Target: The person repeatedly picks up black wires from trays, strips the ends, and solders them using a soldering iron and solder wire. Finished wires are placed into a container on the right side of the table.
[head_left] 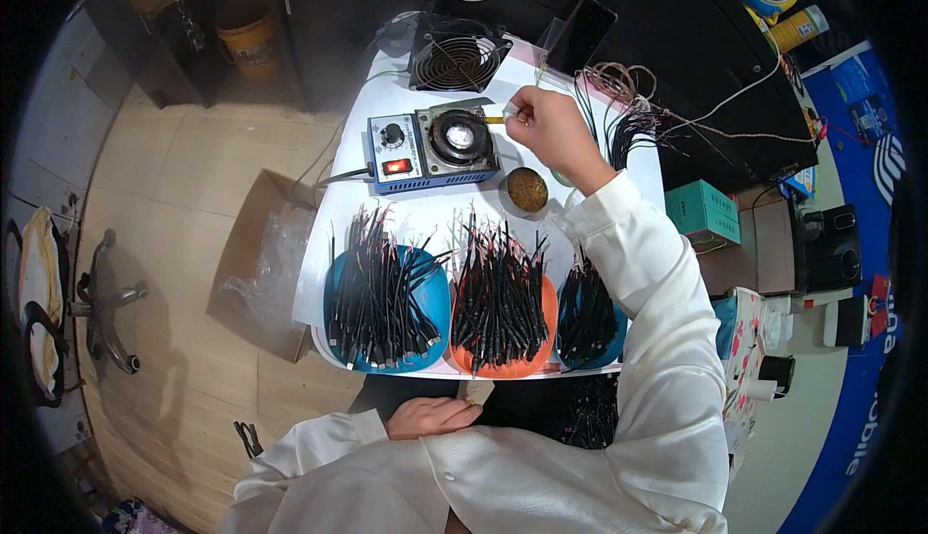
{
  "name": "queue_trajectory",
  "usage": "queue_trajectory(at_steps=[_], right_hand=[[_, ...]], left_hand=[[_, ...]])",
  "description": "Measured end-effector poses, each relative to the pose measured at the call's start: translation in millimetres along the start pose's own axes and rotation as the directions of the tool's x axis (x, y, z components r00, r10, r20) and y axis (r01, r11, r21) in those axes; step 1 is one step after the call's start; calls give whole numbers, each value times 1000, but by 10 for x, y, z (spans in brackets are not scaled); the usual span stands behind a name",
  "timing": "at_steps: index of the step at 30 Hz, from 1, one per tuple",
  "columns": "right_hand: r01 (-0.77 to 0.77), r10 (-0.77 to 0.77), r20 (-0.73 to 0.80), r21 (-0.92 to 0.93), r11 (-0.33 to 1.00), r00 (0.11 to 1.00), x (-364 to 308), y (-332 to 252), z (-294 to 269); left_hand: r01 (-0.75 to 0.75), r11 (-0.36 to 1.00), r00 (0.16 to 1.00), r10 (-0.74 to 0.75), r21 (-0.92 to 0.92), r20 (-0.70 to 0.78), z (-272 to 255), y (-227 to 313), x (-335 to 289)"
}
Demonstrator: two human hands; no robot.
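Note:
My right hand [551,133] is closed in a pinch on a narrow yellow strip [494,120], whose tip reaches the right edge of the solder pot [461,138]. The pot has a round black rim with shiny metal inside, set in a blue-grey box with a knob and a lit red switch. Close below my right wrist sits a small round tin [527,189] with a brownish top. Down by my lap, under the table's front edge, my left hand [433,417] is closed on a small pale flat piece [475,393]; its kind is unclear.
Along the table's front stand a blue tray [440,326], an orange tray [512,372] and another blue tray [617,336], all heaped with black cables. Behind the pot is a black fan [458,62]. More cables [633,133] lie at the right back. A cardboard box [242,273] stands left.

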State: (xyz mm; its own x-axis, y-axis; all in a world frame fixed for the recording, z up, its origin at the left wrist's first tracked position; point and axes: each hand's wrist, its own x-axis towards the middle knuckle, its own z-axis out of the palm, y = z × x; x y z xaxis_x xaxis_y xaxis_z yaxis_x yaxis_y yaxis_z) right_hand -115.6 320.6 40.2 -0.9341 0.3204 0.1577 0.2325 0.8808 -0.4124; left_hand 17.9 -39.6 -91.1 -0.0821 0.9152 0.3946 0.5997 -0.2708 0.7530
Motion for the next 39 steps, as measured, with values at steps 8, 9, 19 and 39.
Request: queue_trajectory(at_steps=[8,9,19,39], right_hand=[[-244,226,156,113,963,962,70,220,-137],[-276,234,195,227,934,952,57,225,-129],[-359,319,168,365,859,933,82,457,-216],[-209,148,179,401,892,973,-559,-88,-617]], left_hand=[[29,1000,1000,-29,9,1,-2,19,24],[25,1000,1000,-25,13,-9,2,17,34],[24,1000,999,-24,11,-21,12,68,78],[513,845,763,-367,152,-533,-1299,311,669]])
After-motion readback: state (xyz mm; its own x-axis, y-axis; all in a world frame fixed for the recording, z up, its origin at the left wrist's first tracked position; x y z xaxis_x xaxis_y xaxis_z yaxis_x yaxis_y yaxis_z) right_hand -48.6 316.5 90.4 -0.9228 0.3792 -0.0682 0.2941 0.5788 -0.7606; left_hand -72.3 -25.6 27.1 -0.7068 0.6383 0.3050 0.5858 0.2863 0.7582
